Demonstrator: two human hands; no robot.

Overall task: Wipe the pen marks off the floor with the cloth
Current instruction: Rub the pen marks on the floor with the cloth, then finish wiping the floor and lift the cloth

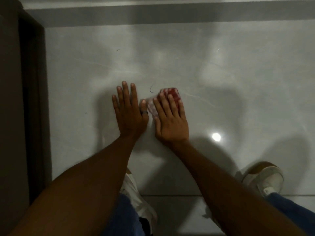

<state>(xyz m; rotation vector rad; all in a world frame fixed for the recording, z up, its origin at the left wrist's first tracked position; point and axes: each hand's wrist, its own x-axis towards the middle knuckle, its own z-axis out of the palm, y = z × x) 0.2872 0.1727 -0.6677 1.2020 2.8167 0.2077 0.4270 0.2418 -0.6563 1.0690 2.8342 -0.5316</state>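
My right hand (pixel 170 118) lies flat on a red and white cloth (pixel 172 94), pressing it onto the glossy grey floor (pixel 238 74); the cloth looks blurred. A short dark blue pen mark (pixel 151 89) curves on the floor just left of the cloth's far edge. My left hand (pixel 129 109) rests palm down on the floor beside the right one, fingers spread, a dark ring on the thumb, holding nothing. A tiny dark mark (pixel 118 50) shows farther away to the left.
A dark wooden door frame (pixel 32 99) runs along the left side. A grey skirting strip (pixel 170 14) borders the far wall. My white shoes (pixel 265 178) and blue jeans (pixel 122 217) sit near the bottom. A lamp reflection (pixel 216 137) glares on the floor.
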